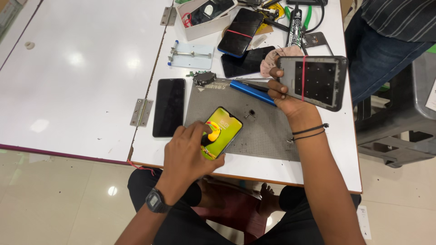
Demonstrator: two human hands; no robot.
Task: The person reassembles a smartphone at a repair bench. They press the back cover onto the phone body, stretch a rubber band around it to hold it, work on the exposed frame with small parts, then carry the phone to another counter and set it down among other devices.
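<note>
White table (91,68) holds a grey mat (268,131). On the mat, the left hand (188,154) lies flat, fingers pressing a lit phone (222,131). Just past the mat's far right corner, the right hand (286,93) grips a phone frame (315,81).

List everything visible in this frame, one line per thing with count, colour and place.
lit phone: 1, bright yellow-green screen, on the grey mat under the left hand
grey work mat: 1, grey, near table edge
dark phone: 1, black, left of the mat
phone frame: 1, grey with a red band, held in the right hand
blue tool: 1, blue, top edge of the mat
banded phone: 1, black with a red band, far side of the table
black screen panel: 1, black, below the banded phone
white box: 1, white, far side
clamp fixture: 1, pale blue, left of the panel
white table: 1, white
left hand: on the lit phone, wristwatch worn
right hand: gripping the phone frame
</note>
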